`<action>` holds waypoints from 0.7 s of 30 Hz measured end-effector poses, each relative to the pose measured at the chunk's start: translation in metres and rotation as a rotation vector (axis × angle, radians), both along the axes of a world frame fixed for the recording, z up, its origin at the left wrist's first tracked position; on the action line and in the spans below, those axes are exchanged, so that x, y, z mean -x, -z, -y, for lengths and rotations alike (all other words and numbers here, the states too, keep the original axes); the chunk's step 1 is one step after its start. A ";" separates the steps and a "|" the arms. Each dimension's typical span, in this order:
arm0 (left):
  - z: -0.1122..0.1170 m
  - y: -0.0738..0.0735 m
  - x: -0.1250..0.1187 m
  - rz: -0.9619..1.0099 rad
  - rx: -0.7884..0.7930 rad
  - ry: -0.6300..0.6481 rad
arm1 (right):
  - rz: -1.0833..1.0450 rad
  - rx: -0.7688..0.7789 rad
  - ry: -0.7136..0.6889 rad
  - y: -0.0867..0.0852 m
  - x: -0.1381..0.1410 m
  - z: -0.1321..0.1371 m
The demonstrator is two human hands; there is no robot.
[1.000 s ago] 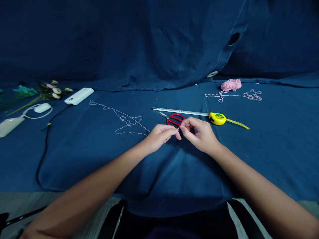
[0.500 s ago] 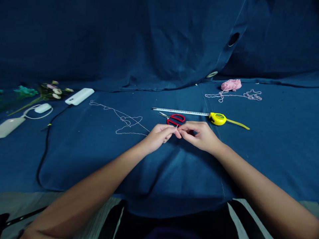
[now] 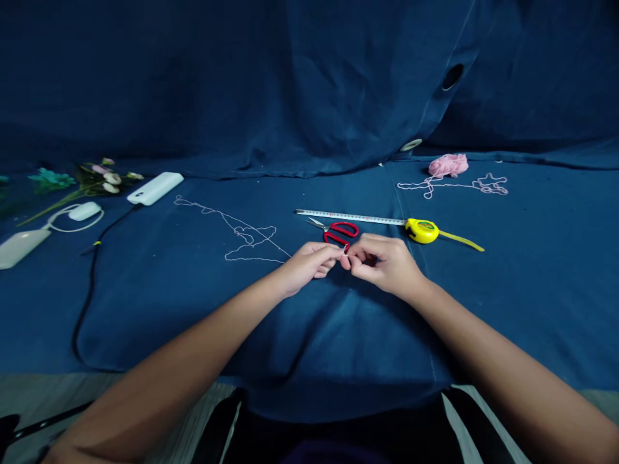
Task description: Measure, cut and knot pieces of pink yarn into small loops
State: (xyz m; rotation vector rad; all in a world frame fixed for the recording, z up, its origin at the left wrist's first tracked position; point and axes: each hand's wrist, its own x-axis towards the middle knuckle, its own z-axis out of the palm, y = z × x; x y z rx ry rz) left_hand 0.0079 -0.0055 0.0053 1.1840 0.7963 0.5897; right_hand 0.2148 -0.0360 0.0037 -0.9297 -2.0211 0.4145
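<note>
My left hand and my right hand meet at the fingertips in the middle of the blue cloth, pinching a short bit of pale yarn between them. A thin pale strand runs left from my left hand and lies in loops on the cloth. Just beyond my fingers are red-handled scissors, shut and untouched. Behind them lies a steel tape blade joined to a yellow tape measure. Far right is a pink yarn ball with a loose strand.
At the far left are artificial flowers, a white power bank, a small white device with a cord, and a larger white box. A black cable curves across the cloth. Blue fabric hangs behind.
My hands have lowered slightly and my right hand has turned, its fingertips closing against those of my left. The scissors now show more fully above my fingers.
</note>
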 end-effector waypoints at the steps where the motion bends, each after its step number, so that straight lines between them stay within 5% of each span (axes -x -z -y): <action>1: 0.000 -0.001 0.000 0.003 0.010 -0.001 | 0.003 -0.013 0.009 0.000 0.001 0.000; 21: 0.002 -0.009 0.005 0.113 0.174 0.188 | 0.031 -0.236 0.149 -0.001 0.005 0.007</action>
